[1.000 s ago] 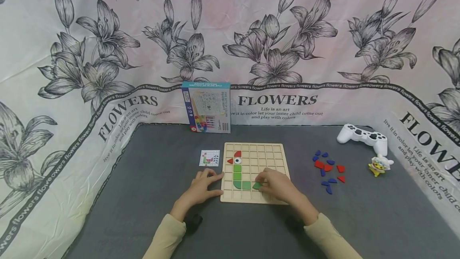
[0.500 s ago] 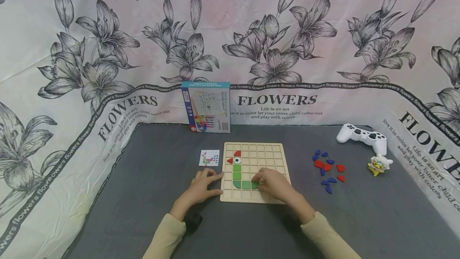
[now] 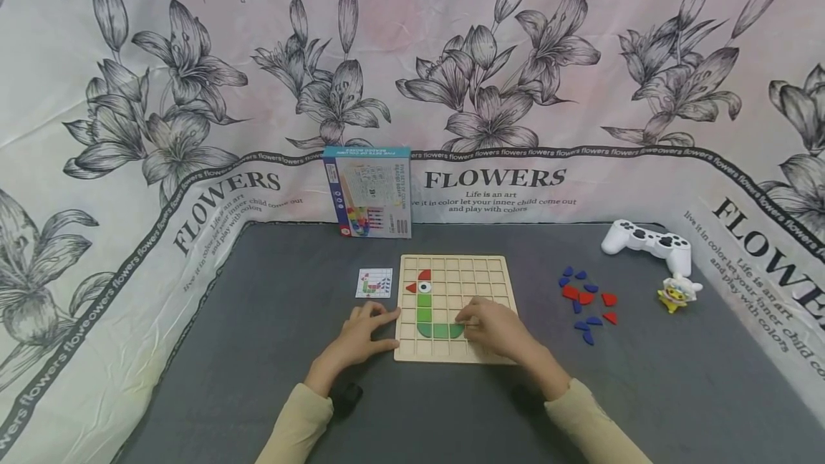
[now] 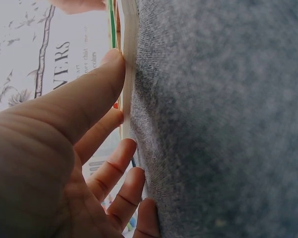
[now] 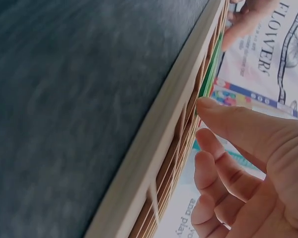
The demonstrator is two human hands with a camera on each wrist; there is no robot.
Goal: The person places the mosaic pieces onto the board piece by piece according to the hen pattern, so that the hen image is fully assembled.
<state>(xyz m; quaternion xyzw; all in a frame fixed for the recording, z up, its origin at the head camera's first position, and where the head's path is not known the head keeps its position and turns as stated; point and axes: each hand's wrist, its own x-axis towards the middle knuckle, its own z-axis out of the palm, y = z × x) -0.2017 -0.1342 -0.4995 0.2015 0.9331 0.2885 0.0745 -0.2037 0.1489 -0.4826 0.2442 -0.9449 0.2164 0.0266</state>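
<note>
Bracing the wooden grid board at its left edge, left hand rests flat, fingers straight. Right hand presses fingertips on green tile, bottom row of part-built bird. Unplaced red and blue pieces far right; pattern card beyond.

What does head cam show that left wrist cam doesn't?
Only the head view shows the box, small card, white game controller, duck toy, loose red and blue pieces, and the right hand on the board. Only the left wrist view shows, close up, the thumb pressed against the board's edge. Both show the left hand, wooden board, grey mat and flower cloth.
</note>
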